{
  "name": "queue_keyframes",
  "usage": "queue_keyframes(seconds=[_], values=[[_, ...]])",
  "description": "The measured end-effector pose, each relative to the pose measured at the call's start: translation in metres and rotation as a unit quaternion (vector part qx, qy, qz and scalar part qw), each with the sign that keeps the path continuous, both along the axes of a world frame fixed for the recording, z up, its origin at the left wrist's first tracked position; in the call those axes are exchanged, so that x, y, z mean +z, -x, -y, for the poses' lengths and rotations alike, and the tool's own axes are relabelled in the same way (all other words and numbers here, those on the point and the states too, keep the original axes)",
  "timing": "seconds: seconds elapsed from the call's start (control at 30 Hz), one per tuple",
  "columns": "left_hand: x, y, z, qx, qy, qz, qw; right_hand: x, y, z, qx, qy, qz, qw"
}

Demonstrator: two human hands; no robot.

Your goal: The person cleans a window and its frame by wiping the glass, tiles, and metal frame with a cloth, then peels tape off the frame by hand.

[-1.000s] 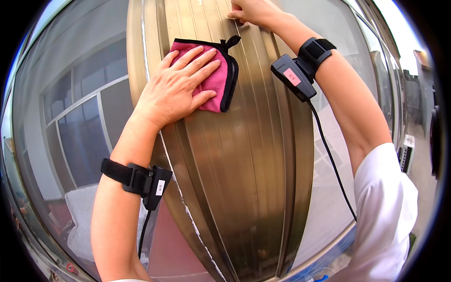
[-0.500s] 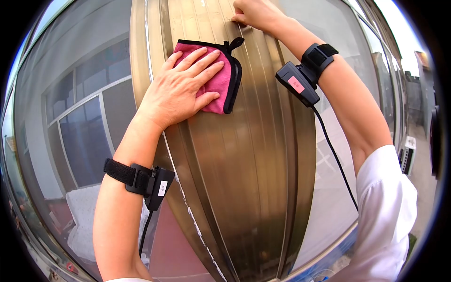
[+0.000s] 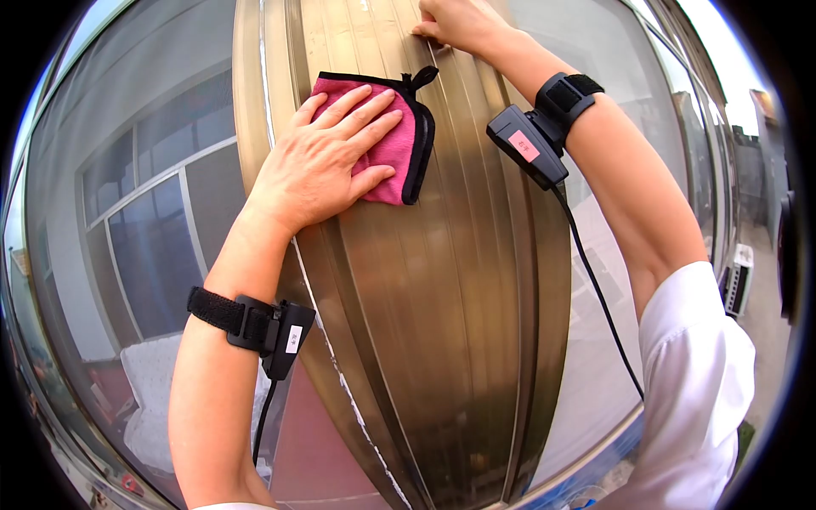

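Note:
My left hand [image 3: 319,170] lies flat with spread fingers on a pink cloth [image 3: 399,161] with black edging and a black loop at its corner. The palm and fingers press this cloth against the bronze-coloured ribbed metal panel [image 3: 442,280]. Higher up, near the top edge of the view, my right hand [image 3: 455,21] is closed, its fingertips bent against the same panel. A thin dark line shows just below those fingertips. Whether anything is pinched in them I cannot make out.
Glass panes stand on both sides, with a white-framed window [image 3: 153,238] behind the left one. A white sealant line [image 3: 340,374] runs down the panel's left edge. Black strapped devices [image 3: 527,146] with cables sit on both forearms. An outdoor unit [image 3: 738,280] stands far right.
My right hand and forearm have shifted slightly left along the panel, fingers still closed. The left hand and the cloth have barely moved.

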State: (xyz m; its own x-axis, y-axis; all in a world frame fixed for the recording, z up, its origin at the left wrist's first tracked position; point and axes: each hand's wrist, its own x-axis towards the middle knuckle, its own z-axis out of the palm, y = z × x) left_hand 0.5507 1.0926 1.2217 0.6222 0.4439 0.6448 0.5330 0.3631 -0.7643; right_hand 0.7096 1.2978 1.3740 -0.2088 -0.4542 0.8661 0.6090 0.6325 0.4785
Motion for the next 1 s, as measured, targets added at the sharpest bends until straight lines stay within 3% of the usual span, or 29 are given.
queue_keyframes(seconds=[0.07, 0.13, 0.23, 0.47, 0.57, 0.63, 0.77, 0.87, 0.93, 1.0], values=[[0.0, 0.0, 0.0, -0.001, 0.002, 0.001, 1.0, 0.0, -0.004, 0.006, 0.017, 0.007, -0.004, 1.0], [0.0, 0.0, 0.0, 0.003, 0.001, -0.002, 1.0, -0.002, -0.009, 0.012, 0.057, 0.117, 0.042, 0.991], [-0.001, 0.0, 0.001, 0.008, -0.001, -0.004, 1.0, -0.007, -0.004, 0.014, -0.022, 0.042, 0.017, 0.999], [0.001, -0.001, 0.0, -0.001, 0.0, 0.0, 1.0, 0.007, 0.008, -0.001, -0.002, 0.016, -0.038, 0.999], [0.001, 0.0, 0.0, -0.002, -0.003, -0.002, 1.0, -0.001, 0.001, 0.019, 0.01, 0.07, -0.03, 0.997], [0.0, 0.001, 0.0, -0.004, -0.002, -0.003, 1.0, -0.009, -0.003, 0.041, -0.049, 0.158, -0.003, 0.986], [0.002, -0.001, 0.001, -0.008, -0.001, 0.003, 1.0, 0.012, 0.008, 0.015, -0.077, 0.101, -0.023, 0.992], [0.004, -0.002, 0.001, -0.006, -0.004, -0.001, 1.0, 0.016, 0.003, 0.015, -0.077, 0.135, -0.051, 0.987], [0.004, -0.001, 0.0, -0.006, -0.004, -0.005, 1.0, 0.016, -0.007, 0.025, 0.012, 0.287, 0.031, 0.957], [0.003, -0.001, 0.001, -0.005, -0.006, -0.006, 1.0, 0.005, -0.012, 0.04, -0.009, 0.263, 0.03, 0.964]])
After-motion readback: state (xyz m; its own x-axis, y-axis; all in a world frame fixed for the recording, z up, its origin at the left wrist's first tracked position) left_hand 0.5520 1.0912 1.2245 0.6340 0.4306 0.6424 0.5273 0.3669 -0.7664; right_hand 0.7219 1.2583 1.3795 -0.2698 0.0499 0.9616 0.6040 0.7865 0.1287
